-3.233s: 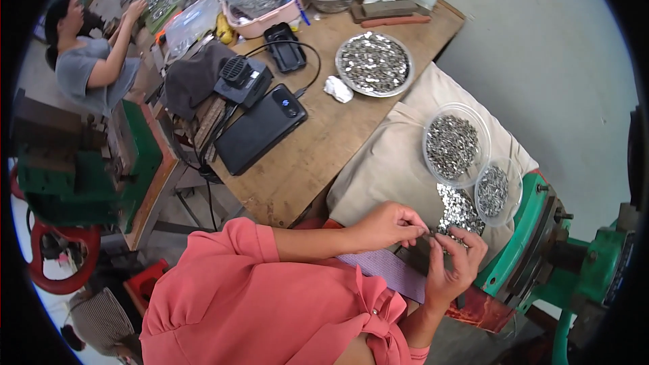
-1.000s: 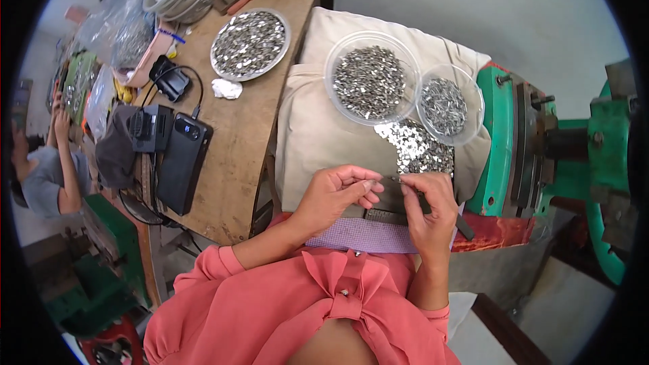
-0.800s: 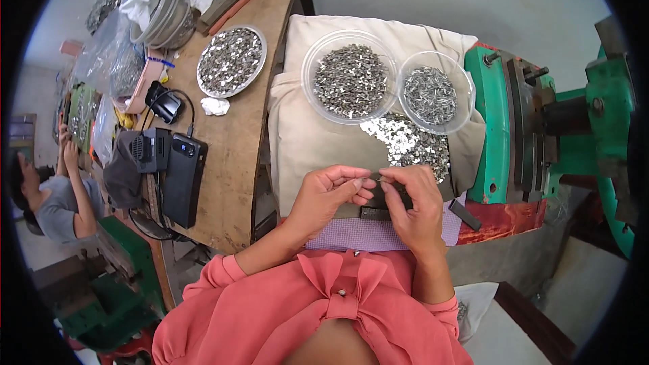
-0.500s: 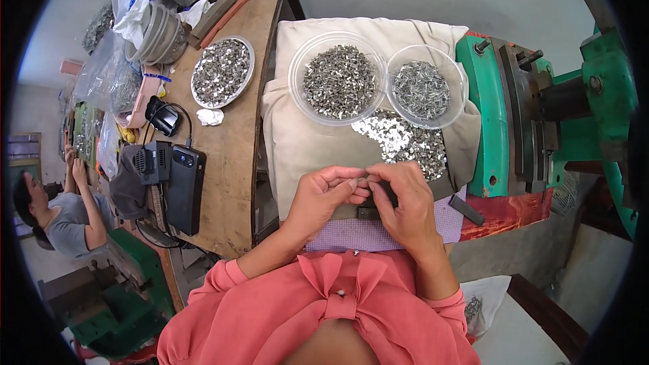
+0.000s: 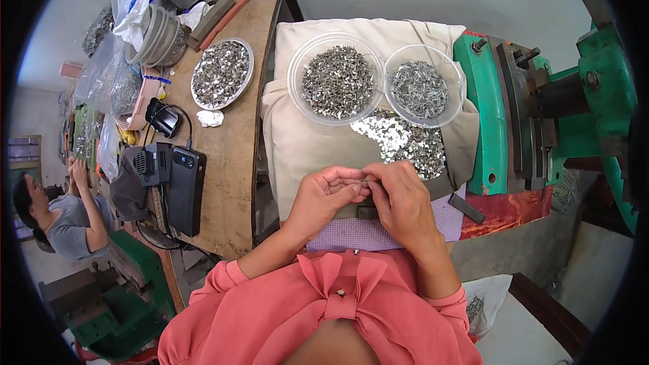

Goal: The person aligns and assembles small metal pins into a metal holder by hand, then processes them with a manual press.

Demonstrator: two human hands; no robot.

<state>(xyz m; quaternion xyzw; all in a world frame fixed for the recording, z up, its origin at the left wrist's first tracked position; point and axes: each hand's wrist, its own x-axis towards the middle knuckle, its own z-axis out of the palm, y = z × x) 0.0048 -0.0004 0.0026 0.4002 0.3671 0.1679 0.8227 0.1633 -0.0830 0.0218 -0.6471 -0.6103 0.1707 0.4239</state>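
My left hand (image 5: 316, 199) and my right hand (image 5: 407, 203) meet above the front of the cloth, fingertips nearly touching. Both are closed in a pinch. A tiny thin grey bit shows between the fingertips, too small to name. Just beyond my hands lies a loose heap of small shiny metal pieces (image 5: 405, 142). Behind it stand a clear bowl of small metal parts (image 5: 336, 84) and, to its right, a smaller clear bowl of thin metal pins (image 5: 419, 88). Below my fingers a dark metal block (image 5: 367, 212) is partly hidden.
A green machine (image 5: 476, 118) stands at the right, with a dark bar (image 5: 466, 208) near its base. On the wooden table (image 5: 230, 155) at the left are a dish of metal pieces (image 5: 222, 73), a black power bank (image 5: 186, 190) and cables. A co-worker (image 5: 71, 209) sits far left.
My fingertips have shifted slightly, and the right fingers have tilted a little against the left. The bowls and heap look the same. At the left, the co-worker's hands have moved slightly.
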